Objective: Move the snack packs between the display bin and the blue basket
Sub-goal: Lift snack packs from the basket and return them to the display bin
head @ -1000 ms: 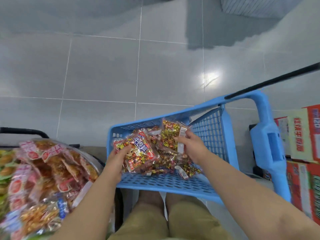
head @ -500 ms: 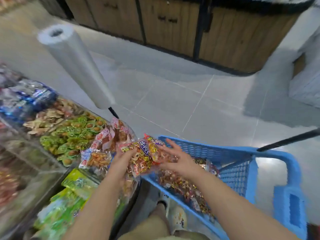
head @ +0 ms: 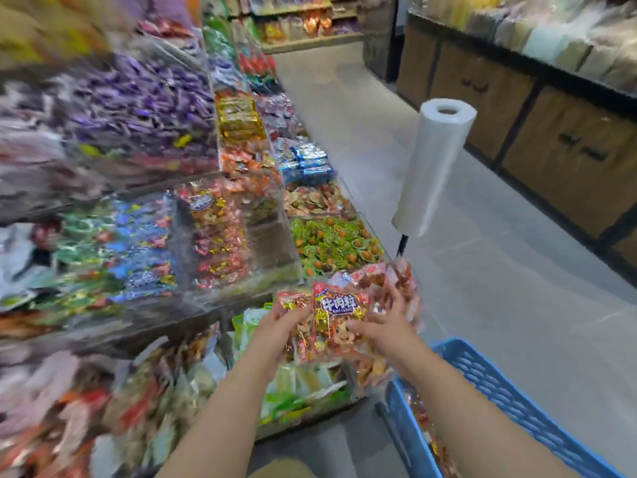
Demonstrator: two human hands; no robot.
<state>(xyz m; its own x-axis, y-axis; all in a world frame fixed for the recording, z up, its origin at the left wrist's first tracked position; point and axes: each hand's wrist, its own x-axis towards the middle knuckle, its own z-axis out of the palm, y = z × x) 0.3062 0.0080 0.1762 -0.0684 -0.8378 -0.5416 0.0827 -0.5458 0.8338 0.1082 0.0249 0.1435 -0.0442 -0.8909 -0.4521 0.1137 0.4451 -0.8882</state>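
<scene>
A bundle of crinkly red-and-gold plastic snack packs (head: pixel 339 313) is carried over the clear-walled display bin (head: pixel 411 282) at the shelf's near corner, beside the blue plastic basket (head: pixel 499 391), with the grip of the left hand (head: pixel 275 327) curled round it and that of the right hand (head: pixel 387 326) spread flat against it, presumably so none is spilled.

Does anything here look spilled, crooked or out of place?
Nothing stands out. The snack packs sit bunched in the left hand, with the right hand touching them, fingers spread. None lies on the floor beside the blue basket.
</scene>
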